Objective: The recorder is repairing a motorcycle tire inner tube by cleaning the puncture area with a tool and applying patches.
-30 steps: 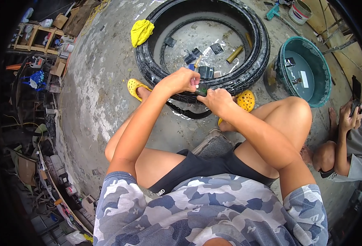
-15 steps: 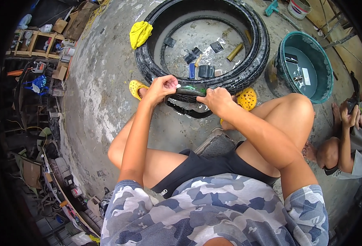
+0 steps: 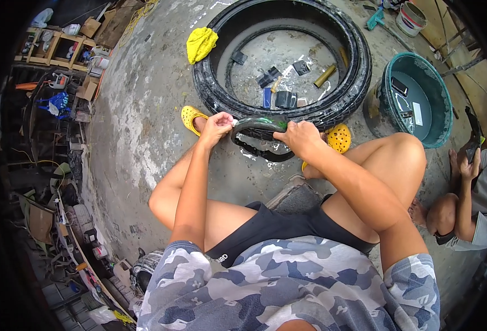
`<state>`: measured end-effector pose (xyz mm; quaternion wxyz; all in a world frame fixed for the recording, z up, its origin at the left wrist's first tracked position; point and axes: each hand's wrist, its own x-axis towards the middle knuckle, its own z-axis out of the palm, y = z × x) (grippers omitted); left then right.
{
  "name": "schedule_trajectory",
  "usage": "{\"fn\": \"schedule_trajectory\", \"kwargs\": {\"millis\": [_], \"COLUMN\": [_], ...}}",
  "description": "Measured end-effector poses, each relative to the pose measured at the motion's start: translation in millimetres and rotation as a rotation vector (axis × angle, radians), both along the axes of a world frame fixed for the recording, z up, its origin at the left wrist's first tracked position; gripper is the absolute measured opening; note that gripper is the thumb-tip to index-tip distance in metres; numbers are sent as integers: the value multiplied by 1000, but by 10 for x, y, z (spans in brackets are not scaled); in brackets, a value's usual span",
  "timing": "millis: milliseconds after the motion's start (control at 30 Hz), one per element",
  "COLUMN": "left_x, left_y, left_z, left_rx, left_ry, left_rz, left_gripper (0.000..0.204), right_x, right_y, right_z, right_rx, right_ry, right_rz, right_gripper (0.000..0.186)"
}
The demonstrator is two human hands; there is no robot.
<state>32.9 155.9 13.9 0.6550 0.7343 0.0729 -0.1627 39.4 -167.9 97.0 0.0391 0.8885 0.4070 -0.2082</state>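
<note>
Between my knees, a looped black inner tube [image 3: 268, 126] with a green smear on its upper side hangs in front of the big tyre [image 3: 216, 102]. My right hand [image 3: 301, 137] is closed around the tube's right end, thumb pointing left along it. At the tube's left end, my left hand [image 3: 217, 130] has its fingertips pinched on a small white piece [image 3: 234, 122], too small to name. Inside the tyre's ring lie several dark rubber pieces [image 3: 286, 99], a blue piece [image 3: 267, 98] and a brass-coloured cylinder [image 3: 325, 76].
A yellow cloth [image 3: 201, 45] drapes over the tyre's left rim. To the right stands a green tub [image 3: 448, 118] of water with a phone-like dark slab in it. Another person's hand [image 3: 469, 165] holds a dark object at far right. Cluttered shelves [image 3: 50, 52] line the left.
The whole view has shifted, so everything sits slightly lower and further right. My left hand has drawn a little leftward with the white piece; my right hand keeps its grip on the tube.
</note>
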Motion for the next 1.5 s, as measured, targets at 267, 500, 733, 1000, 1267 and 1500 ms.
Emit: {"fn": "schedule_trajectory", "kwargs": {"millis": [267,500,733,1000,1267,1500], "left_x": [316,403,-366,-594,-585,-546], "left_y": [238,-63,-827,-839,-810,-489], "left_z": [243,522,786,327,145,227], "left_rx": [433,830,936,864,936,888], "left_ry": [-188,-192,-293,-45,26,-73], "left_rz": [15,44,45,289,292,213], "left_gripper": [15,20,35,43,41,31], "right_x": [-11,40,10,38,81,405], "right_y": [4,-72,-71,-85,-66,-357], "right_z": [-85,-19,-42,36,131,871], "right_rx": [19,43,57,62,9,304], "right_ry": [2,-58,-58,-20,36,678], "right_rz": [-14,23,85,59,32,-52], "right_gripper": [52,47,50,61,61,68]}}
